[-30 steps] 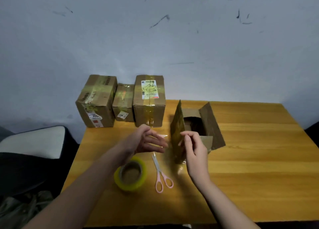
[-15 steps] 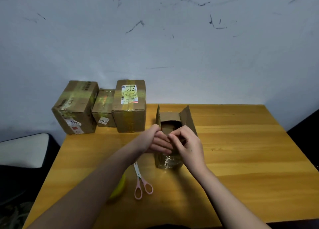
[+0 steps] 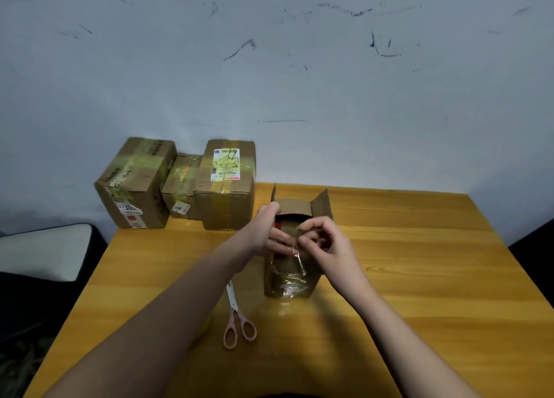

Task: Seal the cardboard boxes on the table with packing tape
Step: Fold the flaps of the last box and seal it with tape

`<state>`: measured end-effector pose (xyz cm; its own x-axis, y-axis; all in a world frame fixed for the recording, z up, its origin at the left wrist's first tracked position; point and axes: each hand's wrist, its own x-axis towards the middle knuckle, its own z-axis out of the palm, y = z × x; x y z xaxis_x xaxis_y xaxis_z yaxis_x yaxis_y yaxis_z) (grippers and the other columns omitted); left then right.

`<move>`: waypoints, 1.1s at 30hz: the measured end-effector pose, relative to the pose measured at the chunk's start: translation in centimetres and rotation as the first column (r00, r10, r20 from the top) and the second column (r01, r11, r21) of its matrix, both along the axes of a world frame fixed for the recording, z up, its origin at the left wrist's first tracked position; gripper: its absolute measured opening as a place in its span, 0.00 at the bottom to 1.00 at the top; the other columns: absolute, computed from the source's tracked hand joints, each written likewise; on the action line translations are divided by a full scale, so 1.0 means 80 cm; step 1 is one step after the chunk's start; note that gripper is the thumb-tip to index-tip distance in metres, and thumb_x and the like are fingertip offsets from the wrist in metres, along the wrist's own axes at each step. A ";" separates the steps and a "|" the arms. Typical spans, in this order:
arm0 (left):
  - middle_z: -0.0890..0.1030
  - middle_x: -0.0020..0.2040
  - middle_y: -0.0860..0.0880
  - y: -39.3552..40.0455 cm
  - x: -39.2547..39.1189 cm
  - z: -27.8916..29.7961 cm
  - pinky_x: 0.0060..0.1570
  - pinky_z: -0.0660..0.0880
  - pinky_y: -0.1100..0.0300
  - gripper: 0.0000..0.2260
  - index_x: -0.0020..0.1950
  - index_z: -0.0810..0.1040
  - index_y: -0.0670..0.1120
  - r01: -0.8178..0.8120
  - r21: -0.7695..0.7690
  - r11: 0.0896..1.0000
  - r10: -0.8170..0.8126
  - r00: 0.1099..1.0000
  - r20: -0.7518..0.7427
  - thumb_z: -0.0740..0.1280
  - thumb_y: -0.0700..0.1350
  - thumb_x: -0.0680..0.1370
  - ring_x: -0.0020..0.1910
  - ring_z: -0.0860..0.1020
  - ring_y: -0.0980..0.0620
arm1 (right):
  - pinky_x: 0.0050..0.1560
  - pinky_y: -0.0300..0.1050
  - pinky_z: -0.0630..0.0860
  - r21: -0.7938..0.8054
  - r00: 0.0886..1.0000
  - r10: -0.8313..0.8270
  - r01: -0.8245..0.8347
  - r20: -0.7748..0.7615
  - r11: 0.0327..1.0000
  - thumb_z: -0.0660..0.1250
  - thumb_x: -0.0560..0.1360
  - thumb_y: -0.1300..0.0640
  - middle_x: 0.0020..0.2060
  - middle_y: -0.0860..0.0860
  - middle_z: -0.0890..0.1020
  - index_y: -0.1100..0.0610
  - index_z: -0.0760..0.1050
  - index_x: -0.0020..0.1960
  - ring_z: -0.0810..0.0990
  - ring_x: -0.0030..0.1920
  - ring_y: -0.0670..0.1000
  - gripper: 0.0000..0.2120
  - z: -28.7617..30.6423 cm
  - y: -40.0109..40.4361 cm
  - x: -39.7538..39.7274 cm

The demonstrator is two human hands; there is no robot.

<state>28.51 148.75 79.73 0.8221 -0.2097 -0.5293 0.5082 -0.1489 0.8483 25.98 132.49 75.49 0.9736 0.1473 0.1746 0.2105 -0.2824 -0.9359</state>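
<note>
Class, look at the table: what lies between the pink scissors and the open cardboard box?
Nothing: in the head view, only bare wooden table separates the pink scissors from the open cardboard box.

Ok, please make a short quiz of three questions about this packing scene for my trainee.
1. True or false: the open box has its top flaps shut.
2. How many taped boxes stand at the table's far left corner?
3. What lies left of the open box? A) pink scissors B) a knife C) a marker

Key: 1. False; flaps stand up, while the left hand and the right hand work at its near rim. 2. Three. 3. A.
</note>
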 end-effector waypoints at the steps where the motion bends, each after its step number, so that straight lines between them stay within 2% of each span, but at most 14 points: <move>1: 0.85 0.45 0.42 -0.001 0.001 -0.001 0.41 0.78 0.60 0.21 0.72 0.60 0.46 0.002 -0.001 1.000 -0.002 1.000 0.006 0.48 0.54 0.82 0.47 0.84 0.42 | 0.42 0.33 0.73 -0.015 1.000 0.004 -0.004 0.008 1.000 0.68 0.74 0.69 0.36 0.38 0.80 0.50 0.75 0.48 0.78 0.40 0.40 0.14 0.001 -0.001 0.000; 4: 0.85 0.43 0.43 -0.004 0.004 -0.003 0.57 0.76 0.52 0.21 0.71 0.62 0.46 0.012 0.016 1.000 -0.013 1.000 0.025 0.48 0.54 0.82 0.45 0.84 0.44 | 0.46 0.33 0.74 -0.011 0.999 0.031 -0.031 0.013 0.999 0.67 0.75 0.69 0.43 0.43 0.81 0.53 0.74 0.51 0.81 0.45 0.40 0.13 0.007 -0.002 -0.001; 6: 0.85 0.38 0.45 -0.005 0.005 -0.002 0.55 0.75 0.54 0.24 0.70 0.66 0.42 0.021 0.053 0.998 -0.021 1.000 0.005 0.49 0.56 0.81 0.41 0.85 0.48 | 0.48 0.34 0.75 -0.013 0.999 0.048 -0.048 0.014 0.999 0.67 0.75 0.70 0.45 0.46 0.82 0.55 0.74 0.53 0.81 0.48 0.41 0.12 0.007 -0.003 -0.002; 12: 0.85 0.41 0.45 -0.008 0.003 0.004 0.56 0.74 0.54 0.25 0.70 0.66 0.42 0.061 0.089 0.994 -0.064 0.998 0.028 0.48 0.56 0.81 0.40 0.84 0.49 | 0.49 0.45 0.77 -0.152 0.980 -0.048 0.078 0.195 0.985 0.68 0.74 0.67 0.44 0.41 0.82 0.41 0.74 0.48 0.81 0.48 0.44 0.19 0.004 0.000 -0.007; 15: 0.85 0.38 0.47 -0.006 0.005 0.008 0.52 0.74 0.55 0.25 0.71 0.65 0.42 0.088 0.075 0.993 -0.090 0.996 0.014 0.47 0.56 0.82 0.38 0.84 0.52 | 0.49 0.43 0.78 -0.169 0.958 -0.076 0.126 0.276 0.978 0.69 0.74 0.66 0.44 0.40 0.81 0.40 0.74 0.48 0.81 0.48 0.43 0.20 0.004 0.003 -0.010; 18: 0.85 0.49 0.45 -0.002 0.010 0.002 0.58 0.74 0.49 0.21 0.71 0.64 0.47 0.080 -0.064 0.995 -0.080 0.997 -0.010 0.48 0.55 0.82 0.49 0.84 0.48 | 0.50 0.35 0.75 -0.047 0.956 -0.139 0.156 0.257 0.987 0.68 0.74 0.69 0.45 0.42 0.83 0.46 0.76 0.49 0.81 0.48 0.42 0.17 0.009 0.004 -0.018; 21: 0.78 0.62 0.47 0.002 0.009 -0.013 0.66 0.69 0.44 0.17 0.66 0.71 0.49 0.034 -0.067 0.997 -0.031 0.999 0.041 0.51 0.51 0.83 0.63 0.75 0.49 | 0.52 0.38 0.76 0.258 0.948 -0.268 0.220 0.171 0.941 0.66 0.76 0.70 0.44 0.49 0.84 0.54 0.75 0.52 0.83 0.49 0.49 0.11 0.024 -0.006 -0.013; 23: 0.79 0.60 0.49 -0.002 0.005 -0.023 0.65 0.71 0.49 0.12 0.62 0.73 0.48 -0.014 -0.049 0.999 0.023 0.984 0.178 0.53 0.44 0.83 0.63 0.75 0.51 | 0.54 0.41 0.78 0.362 0.949 -0.302 0.252 0.088 0.898 0.64 0.76 0.72 0.43 0.50 0.84 0.55 0.72 0.53 0.83 0.48 0.49 0.14 0.033 -0.018 0.001; 25: 0.80 0.58 0.49 -0.009 0.005 -0.034 0.60 0.75 0.52 0.11 0.61 0.74 0.48 0.009 0.174 0.985 -0.078 0.917 0.392 0.56 0.40 0.82 0.57 0.78 0.53 | 0.51 0.40 0.78 0.360 0.970 -0.242 0.228 -0.006 0.905 0.63 0.74 0.75 0.43 0.52 0.83 0.57 0.70 0.55 0.82 0.44 0.46 0.17 0.030 -0.023 0.011; 26: 0.80 0.59 0.50 -0.012 0.007 -0.042 0.63 0.73 0.51 0.12 0.61 0.75 0.49 0.033 0.394 0.918 -0.236 0.846 0.478 0.57 0.39 0.81 0.56 0.77 0.54 | 0.49 0.39 0.78 0.359 0.977 -0.207 0.214 -0.058 0.908 0.63 0.74 0.76 0.43 0.53 0.82 0.58 0.69 0.56 0.82 0.42 0.45 0.18 0.024 -0.023 0.012; 28: 0.77 0.62 0.53 -0.018 0.013 -0.060 0.74 0.56 0.49 0.13 0.63 0.75 0.52 0.036 0.774 0.632 -0.595 0.661 0.456 0.61 0.42 0.80 0.63 0.73 0.55 | 0.45 0.37 0.78 0.387 0.973 -0.163 0.214 -0.162 0.897 0.62 0.74 0.76 0.43 0.51 0.83 0.57 0.70 0.57 0.82 0.40 0.44 0.18 0.006 -0.021 0.013; 30: 0.78 0.62 0.54 -0.024 0.019 -0.072 0.76 0.43 0.49 0.14 0.64 0.75 0.53 0.049 0.908 0.417 -0.767 0.556 0.322 0.62 0.44 0.79 0.65 0.72 0.54 | 0.44 0.38 0.78 0.419 0.959 -0.147 0.240 -0.242 0.876 0.62 0.75 0.76 0.43 0.51 0.84 0.56 0.71 0.57 0.82 0.40 0.46 0.18 -0.011 -0.019 0.012; 31: 0.79 0.60 0.53 -0.027 0.021 -0.076 0.75 0.40 0.49 0.14 0.63 0.76 0.52 0.051 0.926 0.375 -0.791 0.539 0.290 0.62 0.44 0.79 0.64 0.72 0.54 | 0.44 0.38 0.79 0.426 0.952 -0.139 0.248 -0.271 0.870 0.63 0.74 0.76 0.44 0.51 0.84 0.56 0.71 0.57 0.82 0.41 0.47 0.19 -0.017 -0.018 0.011; 33: 0.80 0.57 0.53 -0.027 0.025 -0.084 0.74 0.38 0.48 0.12 0.61 0.77 0.52 0.029 0.925 0.378 -0.780 0.548 0.302 0.62 0.44 0.79 0.64 0.73 0.53 | 0.42 0.37 0.78 0.403 0.943 -0.122 0.247 -0.311 0.882 0.63 0.74 0.75 0.46 0.53 0.84 0.56 0.71 0.58 0.82 0.42 0.47 0.19 -0.028 -0.015 0.009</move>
<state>30.48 146.56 73.04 0.8868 -0.4572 -0.0675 -0.4353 -0.8754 0.2103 26.74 131.32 73.25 0.9933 -0.0682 -0.0930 -0.0818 0.1525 -0.9849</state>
